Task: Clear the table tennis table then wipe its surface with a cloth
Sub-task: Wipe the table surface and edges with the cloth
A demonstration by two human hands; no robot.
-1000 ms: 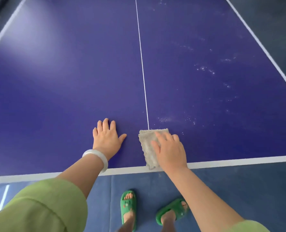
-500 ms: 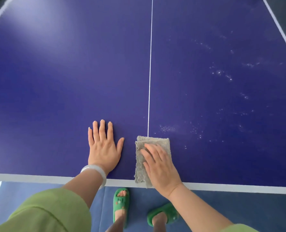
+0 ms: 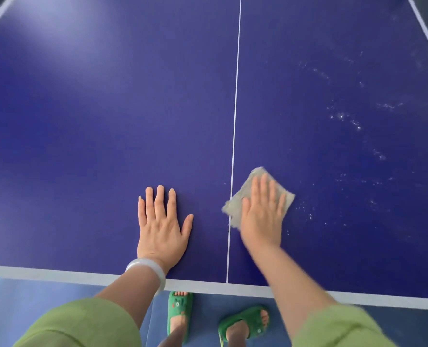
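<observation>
1. Left hand (image 3: 161,229): flat on the table tennis table (image 3: 95,108), fingers straight and slightly apart; bracing.
2. Cloth (image 3: 243,190): just right of the centre line (image 3: 235,121), under the right hand (image 3: 261,216), whose fingers are straight, close together and pressing.
3. Step: wiping. White specks (image 3: 343,118) at two o'clock; the next stroke likely goes there.

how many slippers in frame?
2. One green open-toe slipper sits by the near edge of the blue table tennis table, left of its centre line; the second green slipper lies to its right, angled left.
</observation>
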